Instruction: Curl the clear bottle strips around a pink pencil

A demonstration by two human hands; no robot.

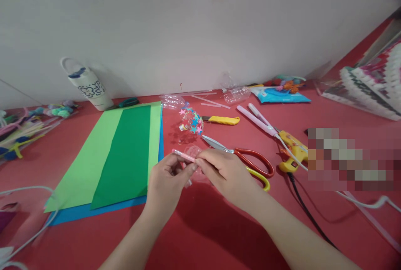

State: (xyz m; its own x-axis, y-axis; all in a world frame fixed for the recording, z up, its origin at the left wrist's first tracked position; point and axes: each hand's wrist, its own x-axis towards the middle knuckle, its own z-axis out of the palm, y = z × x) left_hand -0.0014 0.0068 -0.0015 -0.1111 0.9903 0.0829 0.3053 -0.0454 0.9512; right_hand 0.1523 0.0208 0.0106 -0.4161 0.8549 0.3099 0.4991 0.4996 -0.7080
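Note:
My left hand (167, 180) and my right hand (227, 174) meet at the middle of the table, fingers closed. Between their fingertips they pinch a slim pink pencil (185, 156), with what looks like its eraser end and metal band toward the left. A clear plastic piece (193, 151) shows behind and below the fingers; I cannot tell whether a hand grips it. Scissors with red handles (255, 159) lie just beyond my right hand, above a yellow handle loop (260, 179). Farther back sits a clear plastic ball shape covered in star stickers (191, 121), beside a yellow box cutter (224, 120).
Green and blue sheets (125, 157) lie at left, near a white bottle (90, 88). A pink flat iron (257, 119), a yellow glue gun (293, 149) and cords (308, 211) spread at right. Clear plastic bottle pieces (236, 94) and a blue packet (280, 95) line the wall.

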